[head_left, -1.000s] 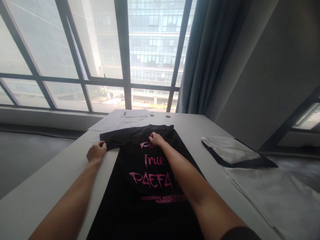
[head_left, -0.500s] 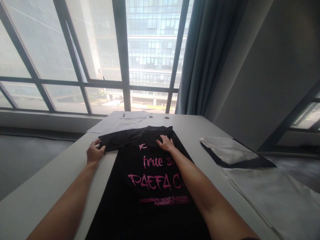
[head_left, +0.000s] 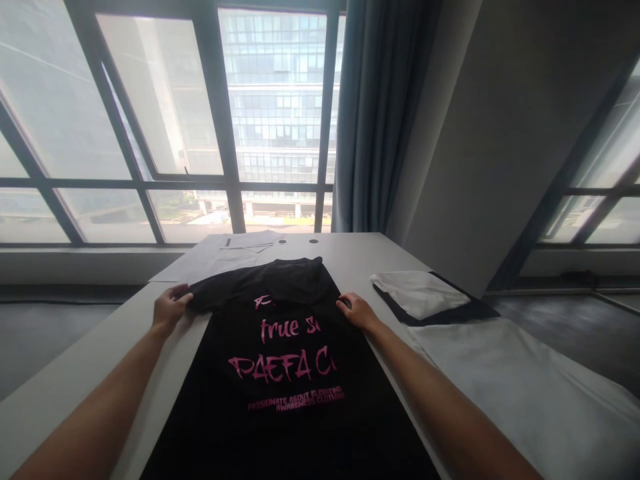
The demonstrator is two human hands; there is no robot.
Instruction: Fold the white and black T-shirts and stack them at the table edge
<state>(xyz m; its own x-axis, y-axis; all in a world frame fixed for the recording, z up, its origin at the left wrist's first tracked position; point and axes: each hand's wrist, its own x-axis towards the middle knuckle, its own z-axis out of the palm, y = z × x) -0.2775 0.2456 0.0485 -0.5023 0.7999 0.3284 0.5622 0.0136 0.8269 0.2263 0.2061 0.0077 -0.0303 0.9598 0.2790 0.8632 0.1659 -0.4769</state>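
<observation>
A black T-shirt (head_left: 280,427) with pink lettering lies spread along the white table, its collar end toward the window. Part of the lettering is cut off at the right, where the shirt's side is folded over. My left hand (head_left: 171,307) pinches the end of the sleeve on the left, the fingertips closed around the cloth. At the shirt's right edge, level with the top line of print, my right hand (head_left: 356,311) has its fingers curled onto the fabric, gripping that edge.
White sheets of paper (head_left: 215,257) lie at the table's (head_left: 350,247) far left, near two round holes. On the right are a folded white and black garment (head_left: 420,293) and a larger white cloth (head_left: 520,380). A window and a grey-blue curtain (head_left: 380,120) stand behind.
My right hand has moved from lying flat on the shirt's chest to its right edge and closed there. My left hand still holds the sleeve. The view has shifted to the right.
</observation>
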